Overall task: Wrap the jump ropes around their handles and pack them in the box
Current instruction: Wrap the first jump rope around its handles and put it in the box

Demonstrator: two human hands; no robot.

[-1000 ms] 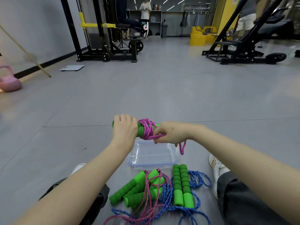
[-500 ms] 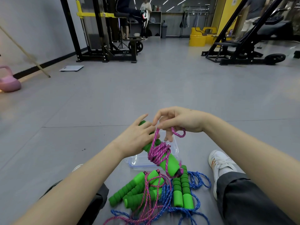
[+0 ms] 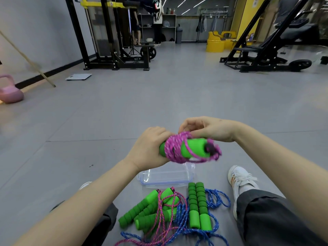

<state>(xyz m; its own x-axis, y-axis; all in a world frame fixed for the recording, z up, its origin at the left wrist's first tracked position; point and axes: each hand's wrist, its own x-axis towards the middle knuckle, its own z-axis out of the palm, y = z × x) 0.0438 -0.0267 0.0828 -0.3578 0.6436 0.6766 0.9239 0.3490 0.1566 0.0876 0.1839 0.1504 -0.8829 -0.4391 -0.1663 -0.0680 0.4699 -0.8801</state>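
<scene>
The left hand [image 3: 150, 148] is gripping one end of a green foam handle [image 3: 194, 148], fingers and thumb curled tightly round it, and is holding it roughly level in the air above the clear plastic box [image 3: 165, 176]. The pink rope [image 3: 174, 148] is lying in many coils round the middle of that handle, with a loose loop hanging past the dark end cap on the right; that part is blurred. The right hand [image 3: 207, 129] is hovering just above the bundle with its fingers bent down, the fingertips pinching a strand at the top of the coils. The box is sitting on the grey floor [image 3: 159, 96] between the person's legs and is showing nothing inside. Nearer the camera a heap is lying unwrapped: several ribbed green handles [image 3: 142, 213] tangled with a second pink cord [image 3: 159, 226], and, just to the right, a pair of handles [image 3: 197, 206] lying side by side on a loose blue rope [image 3: 216, 197]. A white shoe [image 3: 239, 178] is resting on the floor to the right of the box, and a pink kettlebell [image 3: 9, 91] is standing far off by the left wall.
</scene>
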